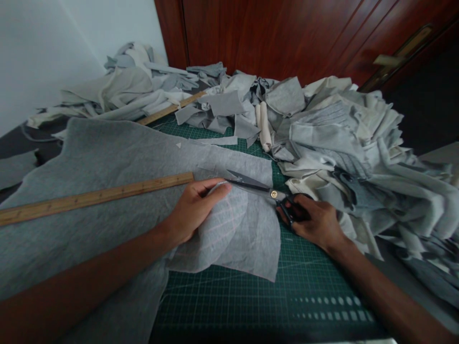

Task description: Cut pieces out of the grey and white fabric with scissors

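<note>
My left hand [201, 205] pinches a folded-up part of the grey fabric [107, 157] between thumb and fingers; faint pink lines run across the turned-over piece. In my right hand [317, 220] is a pair of scissors [260, 185] with black handles and a brass-coloured pivot. Their blades are parted and point left, with the tips close by my left fingertips at the raised fabric edge. Whether the blades are cutting the cloth cannot be made out. A wooden ruler [143, 185] lies across the fabric to the left of my left hand.
Under the fabric lies a green gridded cutting mat [229, 306]. Heaps of grey and cream cloth [330, 129] cover the right side and the back. A second wooden ruler [172, 109] lies among scraps. Behind the table stand a brown door [265, 38] and a white wall [71, 48].
</note>
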A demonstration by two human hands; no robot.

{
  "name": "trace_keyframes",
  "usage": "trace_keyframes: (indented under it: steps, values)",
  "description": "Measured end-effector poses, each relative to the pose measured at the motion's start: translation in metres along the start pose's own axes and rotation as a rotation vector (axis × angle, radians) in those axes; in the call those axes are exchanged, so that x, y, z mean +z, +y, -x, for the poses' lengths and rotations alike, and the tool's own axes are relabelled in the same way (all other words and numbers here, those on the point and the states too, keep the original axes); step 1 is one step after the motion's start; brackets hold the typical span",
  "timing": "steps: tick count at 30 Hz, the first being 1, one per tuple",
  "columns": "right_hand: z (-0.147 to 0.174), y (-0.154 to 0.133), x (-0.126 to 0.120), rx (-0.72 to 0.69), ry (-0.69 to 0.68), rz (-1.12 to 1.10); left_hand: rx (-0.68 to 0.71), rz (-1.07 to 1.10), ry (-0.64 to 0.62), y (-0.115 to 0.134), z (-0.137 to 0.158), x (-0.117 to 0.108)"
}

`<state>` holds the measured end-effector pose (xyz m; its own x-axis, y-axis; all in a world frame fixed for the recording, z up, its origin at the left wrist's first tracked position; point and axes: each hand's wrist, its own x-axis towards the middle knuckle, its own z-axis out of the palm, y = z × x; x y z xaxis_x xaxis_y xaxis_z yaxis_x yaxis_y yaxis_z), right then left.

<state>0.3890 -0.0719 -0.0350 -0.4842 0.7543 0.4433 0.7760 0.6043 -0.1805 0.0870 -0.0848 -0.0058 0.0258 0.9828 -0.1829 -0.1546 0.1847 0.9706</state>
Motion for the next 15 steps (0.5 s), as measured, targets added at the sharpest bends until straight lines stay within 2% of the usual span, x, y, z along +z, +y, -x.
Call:
trace_keyframes:
  steps: [15]
  values:
    - [-0.0007,0.0002,-0.0029,-0.058,-0.018,0.060,-0.001,0.029,0.010,-0.0017,-0.0012,-0.0009]
